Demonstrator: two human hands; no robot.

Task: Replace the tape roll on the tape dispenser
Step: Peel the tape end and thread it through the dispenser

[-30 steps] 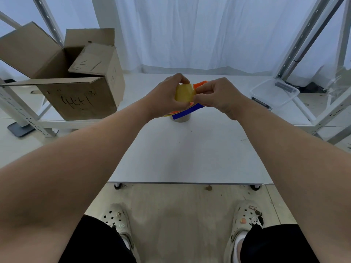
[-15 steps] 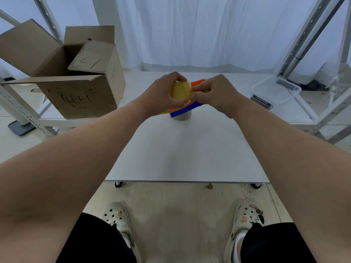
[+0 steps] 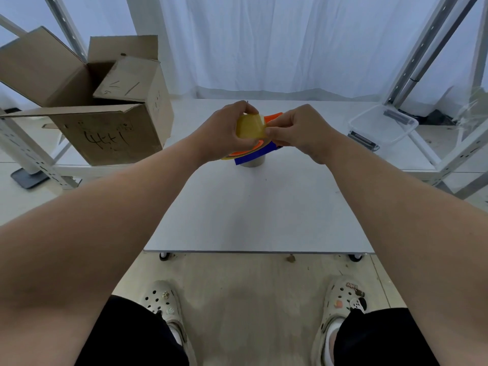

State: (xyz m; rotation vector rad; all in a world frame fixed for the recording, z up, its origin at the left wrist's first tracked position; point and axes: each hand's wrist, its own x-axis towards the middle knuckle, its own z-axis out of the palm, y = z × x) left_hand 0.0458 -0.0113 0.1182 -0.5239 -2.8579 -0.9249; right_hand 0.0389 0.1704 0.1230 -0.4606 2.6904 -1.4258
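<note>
One open cardboard box (image 3: 105, 120) far left, one clear plastic tub (image 3: 383, 128) far right, one grey roll (image 3: 252, 162) on the white table (image 3: 253, 207) half hidden under the hands. Held above it: yellow tape roll (image 3: 249, 126) on the orange-and-blue dispenser (image 3: 257, 151), left hand (image 3: 224, 133) gripping roll, right hand (image 3: 295, 130) pinching its edge. Much as half a second back.

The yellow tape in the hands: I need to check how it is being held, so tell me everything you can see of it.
The yellow tape looks translucent, glossy and amber-yellow, showing as a broad curved band above the table. The left hand cups it from the left, fingers over its top; the right hand pinches its right edge. An orange and blue dispenser sits just under and behind it. Its core and far side are hidden.
</note>
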